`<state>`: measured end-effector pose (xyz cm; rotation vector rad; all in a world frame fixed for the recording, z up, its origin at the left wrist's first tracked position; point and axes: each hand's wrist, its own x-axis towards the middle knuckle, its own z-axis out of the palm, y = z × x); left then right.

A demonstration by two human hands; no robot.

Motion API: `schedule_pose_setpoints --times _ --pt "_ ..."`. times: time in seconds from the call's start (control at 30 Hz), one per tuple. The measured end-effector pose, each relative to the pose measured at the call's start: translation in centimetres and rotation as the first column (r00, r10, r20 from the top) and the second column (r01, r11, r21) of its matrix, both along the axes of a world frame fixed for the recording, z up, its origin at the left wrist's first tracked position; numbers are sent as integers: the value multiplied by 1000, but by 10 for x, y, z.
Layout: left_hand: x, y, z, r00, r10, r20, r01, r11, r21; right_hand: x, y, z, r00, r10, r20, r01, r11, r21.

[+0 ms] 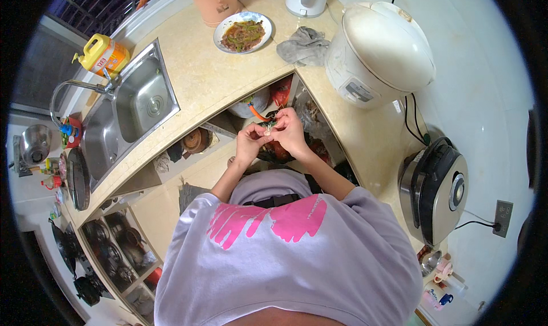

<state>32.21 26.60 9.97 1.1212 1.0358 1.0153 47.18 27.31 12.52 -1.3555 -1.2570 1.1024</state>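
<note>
Both of my hands meet in front of my body, above the open space under the counter corner. My left hand (249, 143) is closed in a pinch, its fingertips against those of my right hand (291, 134). Between them is a small whitish piece (268, 131), perhaps a garlic clove; it is too small to tell for sure. Just beyond the fingers runs an orange hose (256, 112). Beneath the hands, partly hidden by them, lie dark and reddish bags (276, 151). A red bag (281, 91) sits farther back in the cabinet.
On the counter (197, 69) stand a plate of cooked food (244, 36), a grey cloth (302, 45) and a large white cooker (374, 55). A double steel sink (149, 100) is at the left, with a yellow jug (103, 55) behind. A black-and-silver cooker (436, 192) is at the right.
</note>
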Motion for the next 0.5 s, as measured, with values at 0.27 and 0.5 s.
schedule_pose_setpoints --times 0.27,0.5 --pt "-12 -4 10 959 -10 284 74 974 -214 7 2 -24 992 -46 -119 53 997 61" --pt "-12 -7 9 984 -54 170 75 990 -120 3 -3 12 984 180 -8 -178 978 106"
